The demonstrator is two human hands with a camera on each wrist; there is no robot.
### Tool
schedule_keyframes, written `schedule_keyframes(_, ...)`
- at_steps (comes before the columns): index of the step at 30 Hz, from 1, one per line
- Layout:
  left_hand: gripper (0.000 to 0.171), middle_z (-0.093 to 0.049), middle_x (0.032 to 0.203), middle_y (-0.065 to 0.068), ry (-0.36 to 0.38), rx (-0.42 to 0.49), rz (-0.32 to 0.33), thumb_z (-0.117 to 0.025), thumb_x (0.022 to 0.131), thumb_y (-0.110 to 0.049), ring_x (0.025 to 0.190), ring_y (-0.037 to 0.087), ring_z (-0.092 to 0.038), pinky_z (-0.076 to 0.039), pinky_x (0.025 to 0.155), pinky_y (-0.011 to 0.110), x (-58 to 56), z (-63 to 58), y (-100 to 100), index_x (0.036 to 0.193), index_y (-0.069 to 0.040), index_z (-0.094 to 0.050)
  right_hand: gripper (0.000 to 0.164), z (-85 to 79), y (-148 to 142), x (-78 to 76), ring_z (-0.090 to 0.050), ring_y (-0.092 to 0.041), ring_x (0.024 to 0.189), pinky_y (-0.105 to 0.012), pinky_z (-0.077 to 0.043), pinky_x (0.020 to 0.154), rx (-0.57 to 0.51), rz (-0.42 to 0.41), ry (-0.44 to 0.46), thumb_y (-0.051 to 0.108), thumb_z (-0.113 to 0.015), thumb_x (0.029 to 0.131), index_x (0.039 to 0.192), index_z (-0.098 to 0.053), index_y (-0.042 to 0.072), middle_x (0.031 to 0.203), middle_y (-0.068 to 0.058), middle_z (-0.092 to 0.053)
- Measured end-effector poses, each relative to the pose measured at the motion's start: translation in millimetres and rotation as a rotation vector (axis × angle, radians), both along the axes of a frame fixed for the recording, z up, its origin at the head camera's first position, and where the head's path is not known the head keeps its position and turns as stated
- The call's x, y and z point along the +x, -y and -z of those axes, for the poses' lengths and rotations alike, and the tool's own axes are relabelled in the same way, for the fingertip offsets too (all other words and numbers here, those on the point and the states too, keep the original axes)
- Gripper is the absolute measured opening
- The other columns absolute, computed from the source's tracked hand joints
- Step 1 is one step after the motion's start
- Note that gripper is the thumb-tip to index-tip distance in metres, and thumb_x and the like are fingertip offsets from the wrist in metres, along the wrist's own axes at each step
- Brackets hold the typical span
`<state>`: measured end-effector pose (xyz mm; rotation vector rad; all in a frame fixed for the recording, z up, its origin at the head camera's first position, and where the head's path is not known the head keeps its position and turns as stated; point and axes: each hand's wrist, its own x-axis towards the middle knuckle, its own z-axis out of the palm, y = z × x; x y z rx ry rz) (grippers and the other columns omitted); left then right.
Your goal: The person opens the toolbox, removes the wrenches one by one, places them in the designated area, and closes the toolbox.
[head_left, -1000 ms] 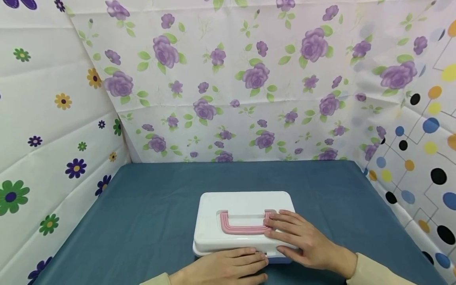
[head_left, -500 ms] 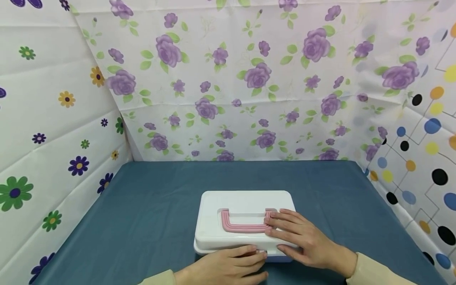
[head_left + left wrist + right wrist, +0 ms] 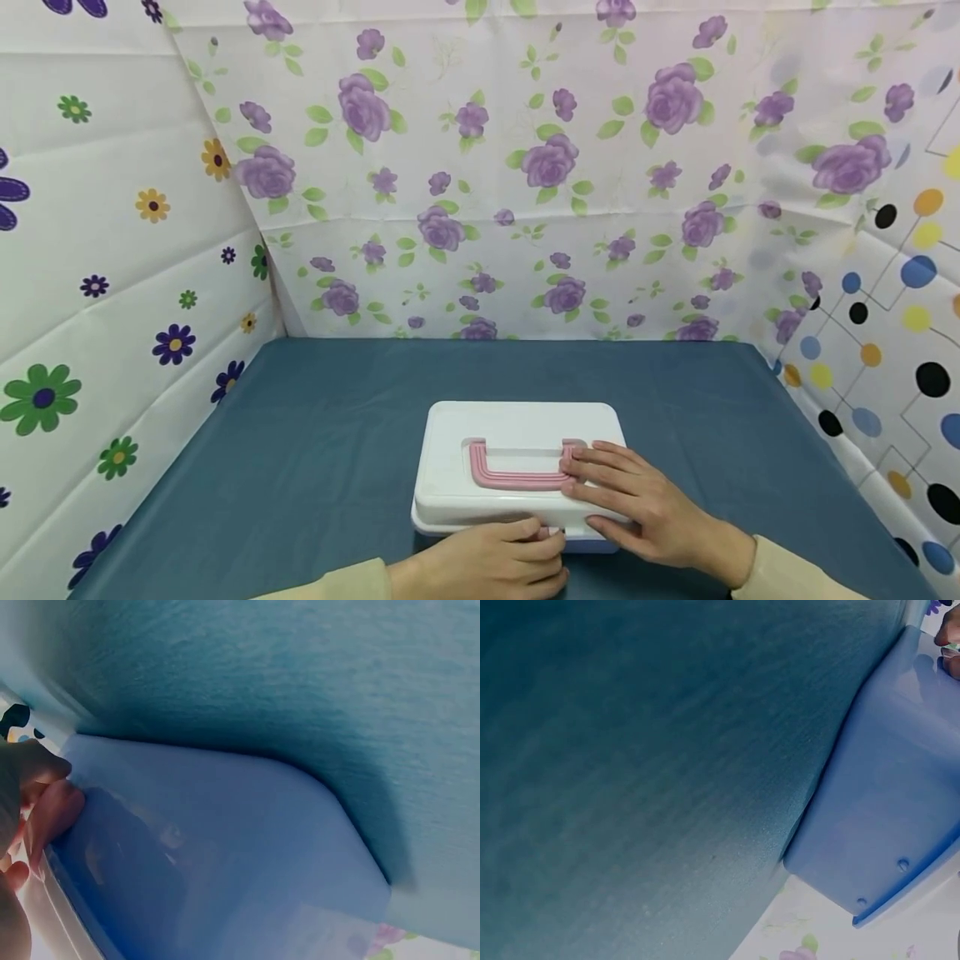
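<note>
A white-lidded storage box [image 3: 517, 421] with a blue lower body [image 3: 225, 832] sits at the front of the table, its lid down. A pink handle [image 3: 517, 481] lies folded flat on top. My left hand [image 3: 487, 565] is at the middle of the front edge, its fingers curled in and gripping the front latch [image 3: 545, 532], which they mostly hide. Spread over the right side of the lid, my right hand [image 3: 652, 508] touches the handle's right end with its fingertips, the thumb lying along the front edge. In the right wrist view, the blue side [image 3: 885, 780] stands on the cloth.
A blue-green cloth [image 3: 337, 417] covers the table around the box. Hanging sheets enclose it: purple roses on the back sheet [image 3: 480, 167], daisies on the left sheet [image 3: 112, 250], coloured dots on the right sheet [image 3: 892, 375].
My left hand's fingers have curled from lying nearly straight along the front edge to gripping at the latch. The right hand stays on the lid. The head view has shifted slightly.
</note>
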<state>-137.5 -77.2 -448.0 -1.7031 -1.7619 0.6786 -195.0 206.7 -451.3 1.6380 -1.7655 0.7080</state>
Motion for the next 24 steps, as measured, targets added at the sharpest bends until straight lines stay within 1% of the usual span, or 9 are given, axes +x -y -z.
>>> schedule_keyframes(3,0.059,-0.061,0.135,-0.015,-0.008,0.024,0.016,-0.012,0.115,-0.009,0.131,0.008,-0.049,-0.040,0.106,0.025,-1.0,2.0,-3.3,0.137,-0.032,-0.062,0.041,-0.3,-0.1,0.5,-0.051,-0.039,0.139,-0.043,-0.027,0.125,0.003,-0.003,0.003,0.023,-0.062,0.107,0.132,-0.066,-0.009,0.145,-0.026,-0.058)
schedule_keyframes(7,0.062,-0.063,0.128,-0.016,0.000,0.067,0.045,-0.011,0.115,-0.009,0.121,0.006,-0.051,-0.040,0.097,0.024,-4.3,5.7,-5.9,0.128,-0.034,-0.066,0.041,-0.5,0.1,0.6,-0.051,-0.039,0.139,-0.044,-0.027,0.125,-0.001,-0.011,0.001,0.022,-0.062,0.106,0.131,-0.066,-0.010,0.144,-0.027,-0.058)
schedule_keyframes(9,0.063,-0.064,0.127,-0.016,0.010,0.083,0.052,-0.010,0.115,-0.009,0.119,0.006,-0.052,-0.040,0.096,0.024,-5.1,7.4,-6.3,0.125,-0.035,-0.067,0.041,-0.6,0.1,0.5,-0.051,-0.039,0.139,-0.044,-0.028,0.125,-0.004,-0.012,-0.001,0.022,-0.062,0.106,0.131,-0.066,-0.010,0.144,-0.027,-0.058)
schedule_keyframes(12,0.062,-0.064,0.128,-0.015,0.012,0.089,0.040,-0.012,0.115,-0.009,0.119,0.006,-0.052,-0.041,0.095,0.024,-4.7,8.0,-6.8,0.125,-0.035,-0.067,0.041,-0.7,-0.4,0.5,-0.052,-0.039,0.138,-0.043,-0.028,0.125,-0.004,-0.008,0.000,0.022,-0.062,0.106,0.131,-0.066,-0.010,0.144,-0.026,-0.058)
schedule_keyframes(14,0.058,-0.064,0.128,-0.015,0.023,0.091,0.027,-0.016,0.115,-0.011,0.120,0.006,-0.051,-0.041,0.095,0.024,-3.6,7.7,-7.1,0.124,-0.035,-0.068,0.041,-0.7,-0.7,0.4,-0.052,-0.038,0.138,-0.043,-0.028,0.125,-0.003,-0.005,0.000,0.022,-0.062,0.106,0.131,-0.066,-0.010,0.144,-0.026,-0.059)
schedule_keyframes(19,0.038,-0.063,0.122,-0.016,0.011,0.107,0.013,-0.033,0.114,-0.018,0.118,0.006,-0.051,-0.039,0.088,0.024,-1.6,6.6,-9.7,0.117,-0.035,-0.068,0.041,-0.2,-0.8,0.2,-0.051,-0.039,0.139,-0.043,-0.027,0.125,0.000,-0.004,0.005,0.022,-0.062,0.106,0.131,-0.066,-0.010,0.144,-0.026,-0.058)
schedule_keyframes(22,0.033,-0.063,0.118,-0.017,-0.026,0.119,0.012,-0.040,0.113,-0.021,0.115,0.006,-0.050,-0.038,0.083,0.024,-1.6,8.0,-11.1,0.113,-0.037,-0.068,0.041,0.8,-1.5,0.4,-0.050,-0.039,0.140,-0.043,-0.026,0.125,0.004,-0.003,0.013,0.022,-0.062,0.106,0.132,-0.066,-0.010,0.145,-0.026,-0.058)
schedule_keyframes(24,0.034,-0.063,0.117,-0.017,-0.056,0.119,0.013,-0.040,0.113,-0.020,0.113,0.006,-0.050,-0.037,0.081,0.024,-2.2,8.9,-12.1,0.113,-0.038,-0.068,0.041,1.4,-2.5,0.6,-0.050,-0.039,0.140,-0.043,-0.026,0.126,0.008,0.000,0.019,0.023,-0.062,0.106,0.132,-0.066,-0.010,0.145,-0.026,-0.058)
